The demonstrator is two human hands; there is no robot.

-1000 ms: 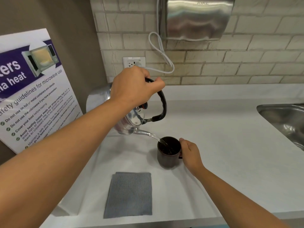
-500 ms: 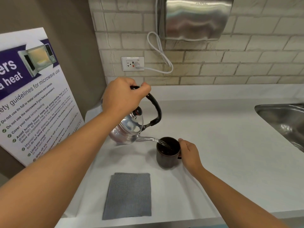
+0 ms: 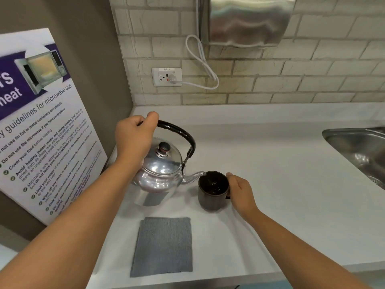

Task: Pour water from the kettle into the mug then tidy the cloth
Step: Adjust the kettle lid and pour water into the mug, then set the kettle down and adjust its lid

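Observation:
A shiny metal kettle [image 3: 160,174] with a black handle is nearly upright, low over the white counter [image 3: 281,174]. Its spout tip reaches the rim of the dark mug [image 3: 211,192]. My left hand [image 3: 133,140] grips the kettle's handle from above. My right hand [image 3: 239,190] holds the mug by its right side, at the handle. Dark liquid shows inside the mug. No stream leaves the spout. A grey cloth [image 3: 162,247] lies flat and folded near the counter's front edge, below both objects.
A microwave safety poster [image 3: 41,126] leans against the left wall. A steel sink [image 3: 362,151] is set in the counter at the right. A wall socket [image 3: 166,77] with a white cable and a metal dispenser [image 3: 248,19] sit on the brick wall behind.
The kettle has come down and tipped back level, and the stream of water into the mug has stopped. My right hand has stayed on the mug.

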